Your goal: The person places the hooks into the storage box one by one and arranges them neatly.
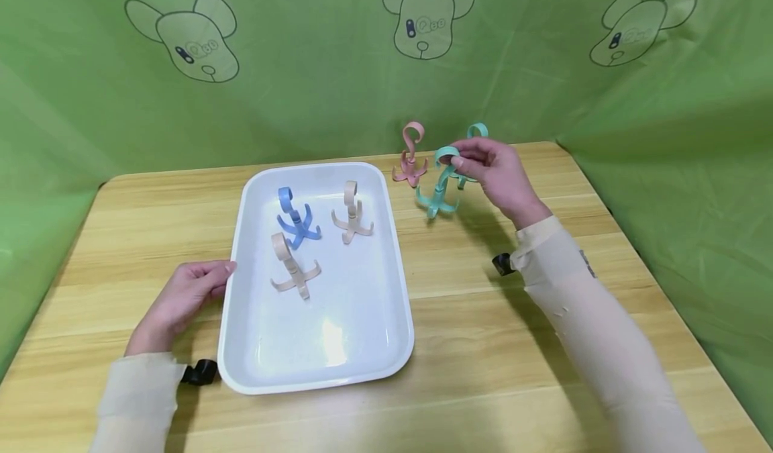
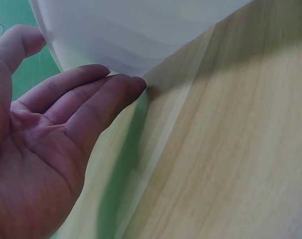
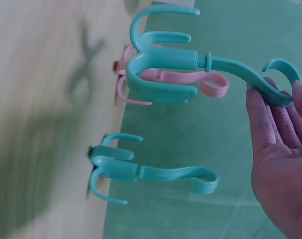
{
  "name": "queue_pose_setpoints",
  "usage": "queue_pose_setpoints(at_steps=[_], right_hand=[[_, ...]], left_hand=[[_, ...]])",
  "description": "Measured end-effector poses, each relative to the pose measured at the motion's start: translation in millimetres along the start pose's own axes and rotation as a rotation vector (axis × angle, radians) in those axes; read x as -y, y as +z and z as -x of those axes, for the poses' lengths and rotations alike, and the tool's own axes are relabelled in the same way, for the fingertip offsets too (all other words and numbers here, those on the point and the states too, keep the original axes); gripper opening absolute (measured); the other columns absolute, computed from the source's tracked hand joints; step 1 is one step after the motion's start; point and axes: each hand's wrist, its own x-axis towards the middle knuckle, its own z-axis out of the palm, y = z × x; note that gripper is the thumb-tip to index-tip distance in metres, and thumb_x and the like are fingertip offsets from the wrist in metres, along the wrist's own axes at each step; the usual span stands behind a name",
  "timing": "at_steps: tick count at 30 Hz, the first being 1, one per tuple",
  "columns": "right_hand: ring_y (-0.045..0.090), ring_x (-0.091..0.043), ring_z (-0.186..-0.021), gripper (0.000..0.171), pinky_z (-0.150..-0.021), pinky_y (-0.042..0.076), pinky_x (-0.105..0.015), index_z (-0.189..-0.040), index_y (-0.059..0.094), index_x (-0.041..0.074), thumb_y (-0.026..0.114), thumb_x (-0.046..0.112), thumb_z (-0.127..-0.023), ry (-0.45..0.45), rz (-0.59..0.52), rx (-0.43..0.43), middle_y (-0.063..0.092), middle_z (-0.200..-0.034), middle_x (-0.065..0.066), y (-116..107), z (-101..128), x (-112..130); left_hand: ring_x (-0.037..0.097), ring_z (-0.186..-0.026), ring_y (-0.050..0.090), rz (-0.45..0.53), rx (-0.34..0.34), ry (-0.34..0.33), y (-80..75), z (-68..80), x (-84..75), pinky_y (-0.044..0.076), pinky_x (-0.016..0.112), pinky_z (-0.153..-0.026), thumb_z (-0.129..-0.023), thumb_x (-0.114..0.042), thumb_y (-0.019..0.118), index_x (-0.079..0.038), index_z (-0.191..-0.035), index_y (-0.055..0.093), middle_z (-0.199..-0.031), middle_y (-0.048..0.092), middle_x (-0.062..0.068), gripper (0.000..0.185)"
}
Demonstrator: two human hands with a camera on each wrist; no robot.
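My right hand [image 1: 501, 176] pinches a turquoise four-pronged rotating hook [image 1: 440, 191] by its curved top. In the right wrist view that turquoise hook [image 3: 176, 59] hangs off the table, prongs down. Behind it a pink hook [image 1: 410, 161] and a second turquoise hook [image 3: 116, 169] stand on the table. My left hand [image 1: 187, 295] holds the left edge of a white tray [image 1: 362, 305]; in the left wrist view its thumb meets the rim and its fingertips touch the tray's underside. Inside the tray stand a blue hook [image 1: 298, 228] and two beige hooks, one farther back [image 1: 352, 221], one nearer [image 1: 296, 275].
The wooden table [image 1: 471, 359] carries the tray left of centre. A green cloth [image 1: 326, 104] with printed bear heads rises behind the table and along its sides. Black wrist-worn pieces [image 1: 202, 372] sit beside both cuffs.
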Motion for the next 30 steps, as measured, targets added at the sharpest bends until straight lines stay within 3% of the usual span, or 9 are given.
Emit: queue_pose_setpoints(at_steps=[9,17,20,30], right_hand=[[0.066,-0.022,-0.104,0.028,-0.090,0.054,-0.029,-0.120,0.065,0.002,0.066,0.013,-0.095,-0.013,0.055,-0.014,0.070,-0.112,-0.010,13.1,13.7,31.4],[0.066,-0.022,-0.100,0.024,-0.089,0.054,-0.030,-0.117,0.067,0.002,0.067,0.008,-0.094,-0.052,0.060,-0.012,0.070,-0.110,-0.010,26.2,28.0,54.9],[0.066,-0.021,-0.100,0.022,-0.089,0.054,-0.029,-0.116,0.066,0.000,0.066,0.005,-0.094,-0.074,0.048,0.005,0.070,-0.109,-0.010,30.2,30.9,59.0],[0.066,-0.029,-0.100,0.023,-0.088,0.055,-0.031,-0.116,0.065,-0.003,0.065,0.002,-0.094,-0.103,0.012,0.087,0.068,-0.107,-0.014,38.9,32.8,61.0]], left_hand=[[0.009,-0.098,0.067,-0.020,0.006,0.003,0.1,-0.5,0.8,0.055,0.025,-0.085,-0.102,-0.021,0.056,0.021,-0.120,0.055,-0.107,0.070,0.000,0.046],[0.009,-0.098,0.067,0.041,0.019,0.026,0.0,-1.3,2.3,0.055,0.026,-0.086,-0.102,-0.017,0.056,0.013,-0.116,0.064,-0.106,0.070,-0.003,0.034],[0.009,-0.098,0.066,0.048,0.020,0.027,0.1,-1.1,2.2,0.055,0.027,-0.086,-0.102,-0.016,0.056,0.011,-0.115,0.066,-0.106,0.070,-0.003,0.032],[0.008,-0.099,0.066,0.014,0.017,0.016,1.0,0.4,-0.6,0.055,0.026,-0.086,-0.103,-0.017,0.055,0.023,-0.122,0.051,-0.108,0.070,-0.002,0.044]])
